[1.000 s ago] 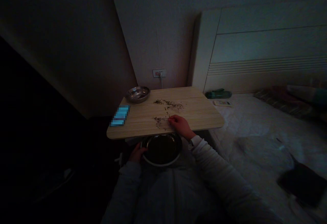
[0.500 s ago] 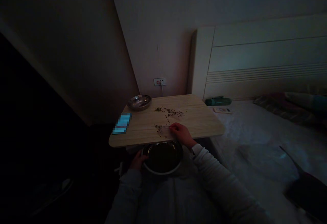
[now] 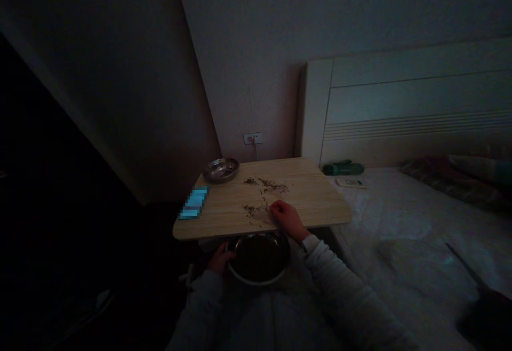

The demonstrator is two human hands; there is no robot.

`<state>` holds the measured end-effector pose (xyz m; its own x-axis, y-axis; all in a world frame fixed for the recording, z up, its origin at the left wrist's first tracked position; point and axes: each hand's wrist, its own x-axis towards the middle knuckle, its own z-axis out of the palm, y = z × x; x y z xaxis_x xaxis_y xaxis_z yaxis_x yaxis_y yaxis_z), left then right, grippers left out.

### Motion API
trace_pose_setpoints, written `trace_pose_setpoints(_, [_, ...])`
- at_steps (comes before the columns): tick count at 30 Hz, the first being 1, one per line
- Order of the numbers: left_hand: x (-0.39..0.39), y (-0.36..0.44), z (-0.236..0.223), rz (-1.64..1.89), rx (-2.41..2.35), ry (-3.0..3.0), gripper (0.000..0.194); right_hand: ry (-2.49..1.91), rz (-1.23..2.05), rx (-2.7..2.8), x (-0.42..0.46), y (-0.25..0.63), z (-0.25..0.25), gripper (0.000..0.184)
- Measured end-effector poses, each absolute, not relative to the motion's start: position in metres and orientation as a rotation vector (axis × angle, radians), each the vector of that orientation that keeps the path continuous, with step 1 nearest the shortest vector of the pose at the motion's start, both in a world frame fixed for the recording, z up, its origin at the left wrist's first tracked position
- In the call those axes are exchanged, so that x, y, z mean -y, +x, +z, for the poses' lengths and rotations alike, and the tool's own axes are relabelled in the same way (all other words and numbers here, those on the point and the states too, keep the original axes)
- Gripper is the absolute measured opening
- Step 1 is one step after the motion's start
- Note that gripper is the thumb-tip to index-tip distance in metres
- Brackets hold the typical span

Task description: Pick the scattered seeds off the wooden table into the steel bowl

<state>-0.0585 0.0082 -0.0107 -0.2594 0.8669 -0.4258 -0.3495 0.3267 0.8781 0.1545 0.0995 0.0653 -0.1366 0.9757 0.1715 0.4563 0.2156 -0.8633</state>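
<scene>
Dark grains (image 3: 250, 210) lie beside right fingers (image 3: 279, 206) pinched nearly together

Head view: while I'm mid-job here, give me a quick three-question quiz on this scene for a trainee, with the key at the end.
1. Which of these is nearest to the fingers of the right hand? A) the wall socket; B) the small dark pieces; C) the headboard.
2. True or false: the left hand is at the rim of the large round basin.
3. Fill in the blank: the metal bowl stands at the ____ left corner of the table, as the wearer sees it.

Key: 1. B; 2. true; 3. far.
</scene>
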Motion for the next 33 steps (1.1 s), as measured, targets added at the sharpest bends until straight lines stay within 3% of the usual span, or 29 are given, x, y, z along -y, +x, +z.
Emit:
trace_pose_setpoints(11, [-0.006,-0.07,-0.013,1.253,-1.486,0.507,0.038,-1.376,0.809,1.753,-0.098,0.15,0.065,0.013])
trace_pose_setpoints(33, [0.002,-0.071,-0.023,1.302,-1.417,0.51,0.035,-1.402,0.753,1.75,-0.101,0.148,0.059,0.014])
